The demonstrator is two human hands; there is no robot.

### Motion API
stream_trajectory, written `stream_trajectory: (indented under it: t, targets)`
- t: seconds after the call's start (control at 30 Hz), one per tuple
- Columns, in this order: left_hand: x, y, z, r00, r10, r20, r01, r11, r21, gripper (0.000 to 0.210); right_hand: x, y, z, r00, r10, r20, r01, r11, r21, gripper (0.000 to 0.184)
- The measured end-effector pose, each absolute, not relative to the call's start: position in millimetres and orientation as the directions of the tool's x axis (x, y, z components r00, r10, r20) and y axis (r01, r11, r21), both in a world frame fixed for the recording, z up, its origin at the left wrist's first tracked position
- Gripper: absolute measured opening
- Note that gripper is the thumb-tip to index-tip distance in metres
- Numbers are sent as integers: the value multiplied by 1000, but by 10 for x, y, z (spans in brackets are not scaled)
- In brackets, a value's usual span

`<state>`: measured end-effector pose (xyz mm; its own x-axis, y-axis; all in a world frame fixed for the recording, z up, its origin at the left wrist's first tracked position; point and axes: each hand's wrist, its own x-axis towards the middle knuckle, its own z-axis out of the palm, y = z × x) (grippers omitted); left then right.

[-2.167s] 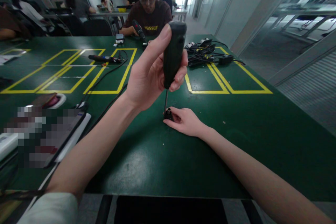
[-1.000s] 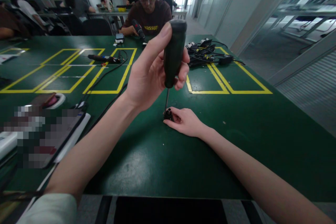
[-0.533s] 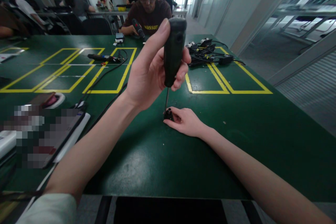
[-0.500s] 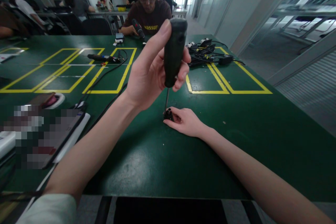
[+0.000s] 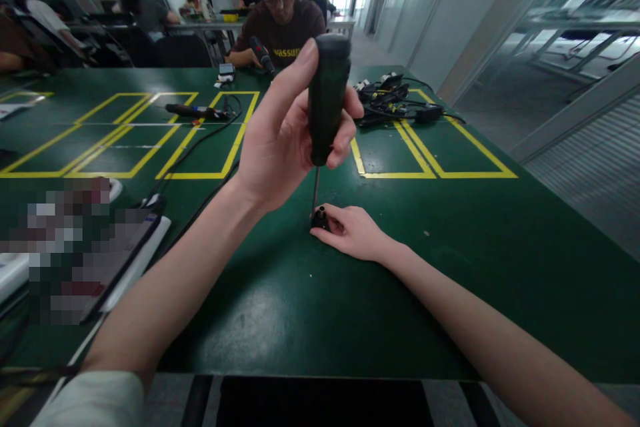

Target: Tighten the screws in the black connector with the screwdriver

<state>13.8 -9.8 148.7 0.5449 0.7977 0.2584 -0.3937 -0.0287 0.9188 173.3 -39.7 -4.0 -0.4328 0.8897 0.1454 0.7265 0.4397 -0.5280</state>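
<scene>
My left hand (image 5: 280,140) is wrapped round the thick black handle of a screwdriver (image 5: 329,103), held upright. Its thin shaft runs down to a small black part (image 5: 319,219) on the green table (image 5: 280,320). The tip meets the left side of that part, though the exact contact is too small to make out. Between the thumb and fingers of my right hand (image 5: 353,232) the same part is pinched against the tabletop. A short round metal-looking piece stands up from its top.
Behind my hands, a tangle of black cables (image 5: 390,100) lies at the right. A black tool with a cord (image 5: 197,111) rests at the left, within yellow tape outlines. Blurred-out devices (image 5: 100,267) lie near left. A person (image 5: 280,27) sits opposite.
The screwdriver handle has shifted slightly left and turned a little in my left hand. My right hand and the black part hold their place.
</scene>
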Motion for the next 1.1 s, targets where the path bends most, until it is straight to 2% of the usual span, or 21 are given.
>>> stream_trajectory:
  t: [0.27, 0.5, 0.83, 1.0, 1.1]
  targets:
    - [139, -118, 1469, 544, 785, 298, -455, -22, 890, 56, 1735, -403, -25, -430, 892, 140, 729, 435, -529, 29]
    - [123, -76, 1464, 564, 773, 291, -416, -38, 909, 69, 1737, -404, -22, -430, 894, 128, 732, 428, -531, 28]
    - [130, -115, 1493, 538, 791, 293, -439, -33, 898, 53, 1740, -399, -40, -438, 887, 148, 723, 446, -528, 29]
    - [103, -87, 1479, 567, 768, 298, -421, -41, 906, 65, 1737, -398, -41, -435, 889, 146, 723, 441, -532, 30]
    - [119, -78, 1474, 551, 781, 294, -406, -56, 912, 65, 1737, -398, -48, -431, 889, 153, 724, 442, -530, 30]
